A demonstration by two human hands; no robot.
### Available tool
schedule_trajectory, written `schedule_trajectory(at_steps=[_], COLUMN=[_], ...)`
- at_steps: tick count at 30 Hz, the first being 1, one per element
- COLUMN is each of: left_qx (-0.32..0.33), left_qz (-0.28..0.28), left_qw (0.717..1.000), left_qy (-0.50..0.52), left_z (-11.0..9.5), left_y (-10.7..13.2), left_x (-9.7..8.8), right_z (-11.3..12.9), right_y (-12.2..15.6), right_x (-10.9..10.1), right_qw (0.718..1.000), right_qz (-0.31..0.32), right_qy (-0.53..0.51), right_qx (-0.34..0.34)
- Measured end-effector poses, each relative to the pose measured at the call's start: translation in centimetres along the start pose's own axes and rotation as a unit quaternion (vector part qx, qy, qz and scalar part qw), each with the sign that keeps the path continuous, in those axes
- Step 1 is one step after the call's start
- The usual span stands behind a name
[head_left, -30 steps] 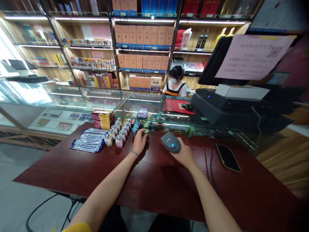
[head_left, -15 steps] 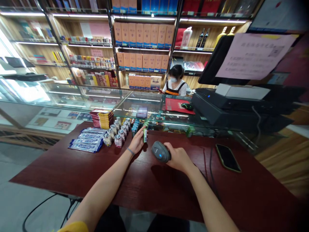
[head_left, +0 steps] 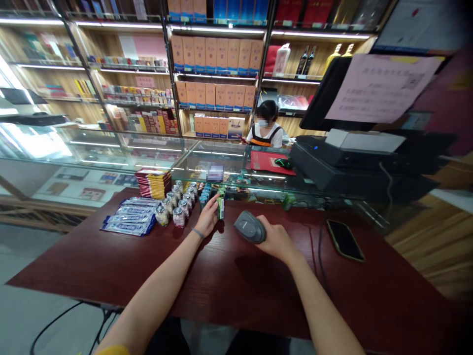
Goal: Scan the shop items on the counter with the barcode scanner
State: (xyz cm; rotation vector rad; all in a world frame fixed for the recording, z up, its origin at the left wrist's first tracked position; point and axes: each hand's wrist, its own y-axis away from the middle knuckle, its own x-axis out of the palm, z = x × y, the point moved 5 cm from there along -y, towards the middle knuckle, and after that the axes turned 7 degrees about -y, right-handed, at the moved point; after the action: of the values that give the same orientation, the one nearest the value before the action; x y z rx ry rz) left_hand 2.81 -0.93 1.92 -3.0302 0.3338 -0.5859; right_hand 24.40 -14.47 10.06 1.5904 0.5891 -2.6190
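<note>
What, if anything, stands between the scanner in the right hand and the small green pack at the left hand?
Nothing visible does. Between the scanner in the right hand and the green pack at the left hand's fingers, this view shows only tabletop.

scanner point(head_left: 250, 227): matt plastic | table point(head_left: 218, 281): smooth, wood-grained, soft sheen | counter point(head_left: 229, 160): clear glass | phone screen point(head_left: 345, 240): glossy
</note>
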Motion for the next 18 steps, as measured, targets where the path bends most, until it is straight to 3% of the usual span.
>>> schedule_trajectory(at_steps=[4, 10, 14, 18], left_qx=[-0.003, 0.042, 0.064, 0.102], left_qz=[-0.026, -0.012, 0.003, 0.033], left_qw=[0.999, 0.990, 0.981, 0.971], left_qy=[-0.044, -0.136, -0.184, -0.214], left_z=[0.5, 0.8, 1.5, 2.4], left_y=[0.1, -0.3, -1.3, -2.5], left_x=[0.3, 2.7, 5.7, 10.3], right_z=[-2.9, -6.9, -8.9, -10.8], right_y=[0.3, 1.3, 2.2, 3.3], right_x=[-1.7, -4.5, -6.1, -7.4], right_qw=[0.993, 0.961, 0.939, 0.919], right_qz=[-0.079, -0.176, -0.241, -0.290], right_qy=[-0.059, -0.146, -0.181, -0.179], right_qx=[0.063, 0.153, 0.163, 0.197])
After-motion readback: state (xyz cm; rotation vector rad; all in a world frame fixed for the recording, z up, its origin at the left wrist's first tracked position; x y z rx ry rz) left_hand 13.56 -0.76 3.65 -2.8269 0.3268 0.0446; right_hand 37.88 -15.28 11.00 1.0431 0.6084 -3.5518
